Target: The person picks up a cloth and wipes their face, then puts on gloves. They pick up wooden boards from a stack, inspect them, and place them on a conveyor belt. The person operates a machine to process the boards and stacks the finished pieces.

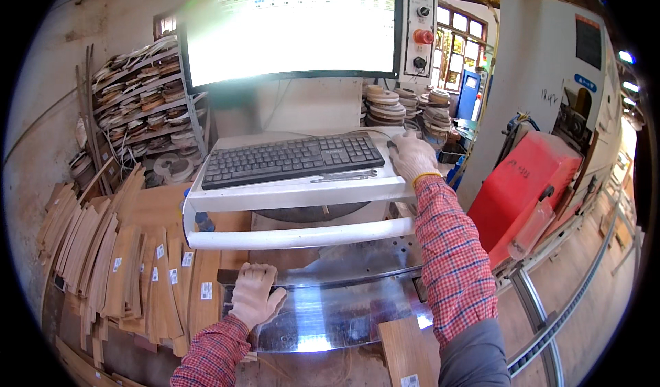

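My right hand (414, 154), in a pale glove, is palm-down at the right end of a white console shelf (289, 198). It curls over a small dark object, mostly hidden, that looks like a computer mouse (390, 145). Left of it lies a black keyboard (295, 157), with metal spanners (345, 176) along its front edge. Lower down, my gloved left hand (256, 295) rests on the left end of a shiny metal table (330, 318), thumb apart from the fingers, holding nothing. Above the keyboard stands a bright monitor (292, 33).
Thin wooden boards (161, 284) with white labels are stacked at left; another board (405, 352) lies at the table's front edge. A red machine cover (526, 187) and metal rail (570, 318) stand at right. Behind are shelves (148, 98) and stacked rolls of banding (385, 106).
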`<action>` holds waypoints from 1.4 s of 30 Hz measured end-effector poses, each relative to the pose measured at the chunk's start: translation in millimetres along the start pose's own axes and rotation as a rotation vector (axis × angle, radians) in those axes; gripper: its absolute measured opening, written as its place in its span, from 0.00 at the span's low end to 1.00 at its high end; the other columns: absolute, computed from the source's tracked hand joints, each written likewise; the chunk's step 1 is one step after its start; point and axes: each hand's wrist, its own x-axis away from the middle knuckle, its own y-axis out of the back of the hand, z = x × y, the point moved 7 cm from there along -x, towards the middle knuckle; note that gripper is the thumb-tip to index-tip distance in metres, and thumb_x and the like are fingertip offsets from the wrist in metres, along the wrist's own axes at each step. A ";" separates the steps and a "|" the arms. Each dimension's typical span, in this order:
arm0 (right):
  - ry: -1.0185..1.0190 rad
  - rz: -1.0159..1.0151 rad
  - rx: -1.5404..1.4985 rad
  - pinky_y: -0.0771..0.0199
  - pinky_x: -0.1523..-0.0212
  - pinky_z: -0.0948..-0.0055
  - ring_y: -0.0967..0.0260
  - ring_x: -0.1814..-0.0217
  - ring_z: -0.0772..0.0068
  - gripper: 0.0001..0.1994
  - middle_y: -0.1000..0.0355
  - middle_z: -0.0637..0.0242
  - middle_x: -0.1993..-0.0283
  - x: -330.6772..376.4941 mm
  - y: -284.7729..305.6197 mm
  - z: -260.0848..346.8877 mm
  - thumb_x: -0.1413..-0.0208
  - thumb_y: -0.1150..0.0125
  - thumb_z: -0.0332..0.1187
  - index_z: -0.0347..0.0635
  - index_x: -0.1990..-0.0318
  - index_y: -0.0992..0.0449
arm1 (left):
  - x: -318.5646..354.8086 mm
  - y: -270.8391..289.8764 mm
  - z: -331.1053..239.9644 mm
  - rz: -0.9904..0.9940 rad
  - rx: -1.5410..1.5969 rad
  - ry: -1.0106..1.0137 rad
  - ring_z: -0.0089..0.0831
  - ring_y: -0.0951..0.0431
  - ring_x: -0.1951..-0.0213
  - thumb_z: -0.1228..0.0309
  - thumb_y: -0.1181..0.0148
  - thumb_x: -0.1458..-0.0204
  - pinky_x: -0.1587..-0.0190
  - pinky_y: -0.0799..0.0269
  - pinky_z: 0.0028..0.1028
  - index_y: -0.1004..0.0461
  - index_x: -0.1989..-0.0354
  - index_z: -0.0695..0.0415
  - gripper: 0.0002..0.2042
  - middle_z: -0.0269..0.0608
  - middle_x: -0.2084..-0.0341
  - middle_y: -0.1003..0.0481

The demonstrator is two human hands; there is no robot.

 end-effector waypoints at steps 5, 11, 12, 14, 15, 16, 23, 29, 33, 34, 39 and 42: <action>0.062 -0.221 0.078 0.24 0.40 0.47 0.24 0.41 0.43 0.24 0.28 0.47 0.37 -1.1 15.4 -14.2 0.28 0.49 0.50 0.49 0.33 0.26 | -14.7 2.0 -7.7 0.005 0.052 0.035 0.57 0.25 0.48 0.57 0.37 0.44 0.34 0.37 0.52 0.27 0.50 0.63 0.22 0.59 0.53 0.24; 0.099 -0.493 -0.049 0.28 0.36 0.51 0.29 0.36 0.47 0.22 0.25 0.51 0.40 33.4 10.8 0.1 0.30 0.46 0.49 0.47 0.36 0.25 | -5.6 -25.7 -0.9 0.022 0.048 0.028 0.58 0.28 0.44 0.60 0.41 0.40 0.34 0.38 0.53 0.28 0.48 0.63 0.20 0.59 0.50 0.26; 0.172 -0.604 -0.095 0.29 0.36 0.51 0.29 0.37 0.47 0.20 0.25 0.52 0.40 51.8 16.4 4.9 0.31 0.43 0.46 0.46 0.39 0.24 | -3.7 -22.9 2.0 0.041 0.048 0.037 0.57 0.29 0.42 0.60 0.41 0.40 0.33 0.38 0.53 0.28 0.46 0.63 0.20 0.59 0.48 0.26; 0.413 -0.818 -0.368 0.29 0.41 0.47 0.28 0.42 0.45 0.17 0.24 0.53 0.45 120.8 24.6 13.8 0.36 0.39 0.40 0.45 0.43 0.22 | 9.7 -29.8 15.1 -0.031 -0.032 -0.002 0.56 0.31 0.36 0.58 0.40 0.39 0.28 0.42 0.52 0.29 0.37 0.63 0.26 0.57 0.41 0.27; 0.407 -0.762 -0.452 0.29 0.43 0.48 0.28 0.44 0.45 0.16 0.24 0.52 0.46 157.9 28.4 18.0 0.38 0.39 0.39 0.44 0.45 0.23 | 12.2 -29.6 19.9 -0.031 -0.036 0.004 0.56 0.31 0.36 0.58 0.40 0.39 0.28 0.42 0.52 0.29 0.37 0.63 0.26 0.57 0.41 0.27; 0.328 -0.540 -0.441 0.29 0.45 0.49 0.28 0.45 0.45 0.17 0.24 0.52 0.47 203.9 32.0 16.6 0.38 0.39 0.38 0.44 0.44 0.23 | 10.5 -31.5 17.2 -0.035 -0.022 0.001 0.56 0.31 0.36 0.58 0.40 0.39 0.28 0.42 0.52 0.29 0.37 0.63 0.26 0.57 0.41 0.27; -0.006 0.156 -0.428 0.23 0.43 0.52 0.25 0.41 0.43 0.24 0.24 0.48 0.42 485.3 23.0 -32.8 0.42 0.32 0.37 0.37 0.40 0.24 | 2.9 -35.3 9.4 0.016 0.012 0.015 0.55 0.31 0.36 0.57 0.44 0.37 0.27 0.43 0.52 0.30 0.35 0.63 0.27 0.58 0.40 0.28; -0.251 0.111 -0.306 0.23 0.45 0.51 0.25 0.44 0.42 0.22 0.25 0.47 0.43 583.7 48.0 -37.6 0.39 0.34 0.37 0.38 0.40 0.25 | 9.9 -45.3 20.4 0.046 -0.038 0.037 0.57 0.33 0.33 0.57 0.45 0.36 0.26 0.45 0.50 0.32 0.32 0.64 0.29 0.61 0.37 0.29; -0.267 0.142 -0.367 0.23 0.45 0.51 0.26 0.45 0.45 0.23 0.25 0.49 0.44 609.1 55.0 -27.4 0.38 0.35 0.40 0.39 0.39 0.26 | 9.9 -39.8 23.7 0.021 -0.095 0.046 0.55 0.33 0.33 0.57 0.45 0.36 0.25 0.45 0.50 0.32 0.33 0.65 0.28 0.59 0.38 0.29; -0.246 0.109 -0.365 0.23 0.45 0.51 0.26 0.45 0.45 0.23 0.25 0.50 0.44 612.0 65.6 -24.0 0.38 0.34 0.41 0.39 0.39 0.26 | 8.0 -37.2 22.3 -0.008 -0.096 0.037 0.55 0.33 0.33 0.58 0.45 0.37 0.26 0.45 0.50 0.31 0.34 0.65 0.28 0.58 0.38 0.28; -0.361 0.204 -0.324 0.25 0.41 0.49 0.27 0.40 0.43 0.25 0.27 0.49 0.38 634.2 75.2 -24.9 0.37 0.36 0.44 0.41 0.37 0.28 | 7.1 -37.1 13.8 -0.063 -0.037 0.012 0.53 0.31 0.36 0.60 0.42 0.39 0.26 0.44 0.50 0.30 0.36 0.65 0.27 0.56 0.41 0.27; -0.395 0.237 -0.324 0.27 0.37 0.49 0.29 0.37 0.44 0.26 0.27 0.51 0.36 641.6 75.2 -24.4 0.36 0.37 0.47 0.43 0.36 0.28 | 9.5 -37.4 12.1 -0.072 -0.021 0.018 0.53 0.31 0.36 0.60 0.40 0.41 0.26 0.44 0.50 0.30 0.36 0.66 0.28 0.56 0.41 0.27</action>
